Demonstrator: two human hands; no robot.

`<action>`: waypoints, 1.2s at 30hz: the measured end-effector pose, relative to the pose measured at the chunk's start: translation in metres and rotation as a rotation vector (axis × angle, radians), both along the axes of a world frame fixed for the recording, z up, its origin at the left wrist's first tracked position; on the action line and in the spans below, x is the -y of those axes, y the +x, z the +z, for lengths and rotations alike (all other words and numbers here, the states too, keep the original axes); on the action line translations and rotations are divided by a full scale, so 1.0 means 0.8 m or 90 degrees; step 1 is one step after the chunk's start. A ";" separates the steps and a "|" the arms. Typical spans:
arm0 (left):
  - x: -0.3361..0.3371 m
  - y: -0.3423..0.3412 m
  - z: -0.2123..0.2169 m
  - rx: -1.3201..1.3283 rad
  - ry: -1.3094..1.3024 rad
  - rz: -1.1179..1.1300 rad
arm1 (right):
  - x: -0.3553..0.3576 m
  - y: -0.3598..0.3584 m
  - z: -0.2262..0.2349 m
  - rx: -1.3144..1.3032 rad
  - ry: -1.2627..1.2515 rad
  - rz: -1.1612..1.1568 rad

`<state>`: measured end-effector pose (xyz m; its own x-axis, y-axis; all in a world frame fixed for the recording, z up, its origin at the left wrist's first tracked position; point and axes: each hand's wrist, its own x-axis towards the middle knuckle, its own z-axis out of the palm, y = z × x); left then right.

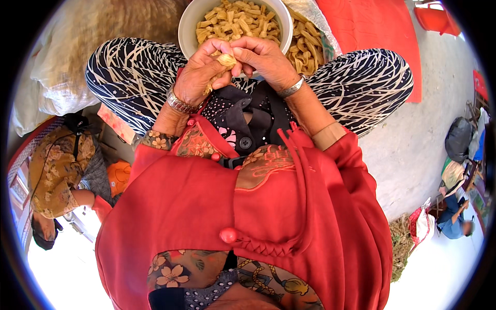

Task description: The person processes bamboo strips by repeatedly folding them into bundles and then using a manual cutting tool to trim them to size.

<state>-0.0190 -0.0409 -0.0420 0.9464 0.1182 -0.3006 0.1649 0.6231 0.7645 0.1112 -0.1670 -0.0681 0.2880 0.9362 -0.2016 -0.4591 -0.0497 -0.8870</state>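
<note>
My left hand (pixel 203 71) is closed round a pale yellow, folded strip (pixel 226 60) that looks like a piece of food; its lower end pokes out beneath the fingers. Against the top of this strip, the thumb and fingers of my right hand (pixel 264 61) are pinched together, and the two hands touch. Both are just over the near rim of a white bowl (pixel 184 32). Inside the bowl lies a heap of short, tan, knotted strips (pixel 237 21). Part of the held strip is hidden by my fingers.
Longer tan strips (pixel 306 50) lie in an open plastic sack right of the bowl. A large translucent sack (pixel 67 67) stands at the far left. Beyond my right knee is a red sheet (pixel 374 41) on grey floor. Another person (pixel 62 170) is close at the left; one more (pixel 454 219) is at the right.
</note>
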 end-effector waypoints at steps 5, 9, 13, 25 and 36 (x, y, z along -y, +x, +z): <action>0.004 0.003 0.007 -0.008 0.051 -0.029 | 0.002 -0.004 -0.001 0.033 -0.025 -0.042; 0.004 0.003 0.001 -0.029 0.085 -0.036 | -0.001 -0.009 -0.015 0.012 -0.034 -0.179; 0.004 -0.002 0.003 -0.060 0.028 -0.012 | -0.001 -0.010 -0.003 0.073 -0.041 -0.263; 0.003 -0.003 -0.006 -0.001 0.074 0.007 | 0.009 0.006 -0.011 -0.092 -0.074 -0.094; 0.006 0.000 -0.003 -0.024 0.136 0.006 | 0.004 -0.005 -0.002 -0.102 -0.047 -0.181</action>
<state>-0.0190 -0.0457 -0.0441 0.9336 0.1922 -0.3024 0.1900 0.4500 0.8726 0.1071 -0.1703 -0.0697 0.4948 0.8040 -0.3299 -0.5972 0.0388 -0.8011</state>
